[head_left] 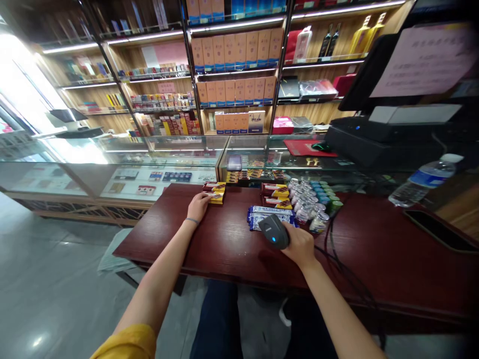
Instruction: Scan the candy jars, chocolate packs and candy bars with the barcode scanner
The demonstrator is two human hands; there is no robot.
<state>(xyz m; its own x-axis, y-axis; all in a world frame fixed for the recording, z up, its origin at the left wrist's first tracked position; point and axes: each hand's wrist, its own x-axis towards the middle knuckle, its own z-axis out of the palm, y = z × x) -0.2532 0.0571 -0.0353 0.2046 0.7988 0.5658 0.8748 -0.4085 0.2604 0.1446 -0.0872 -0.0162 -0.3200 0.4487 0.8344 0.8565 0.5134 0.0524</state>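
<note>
My right hand (pixel 301 245) is wrapped around the handle of a dark barcode scanner (pixel 275 232) with a lit blue light. The scanner's head is above blue-and-white snack packets (pixel 271 213), hiding part of them. At the far edge of the dark red table, my left hand (pixel 198 205) grips the left side of yellow-and-brown snack packets (pixel 216 194) in a small stack. More yellow-and-brown packets (pixel 276 202) lie beyond the blue ones. To their right stand rows of small jars (pixel 305 204) with silvery lids, and blue and green ones beside them.
A black cable (pixel 333 254) trails over the table (pixel 224 244) at right. Nearby are a phone (pixel 441 229), a water bottle (pixel 424 179) and a dark monitor (pixel 366 80). Glass display counters (pixel 157 172) run behind the table. A stool (pixel 114 252) stands at the left.
</note>
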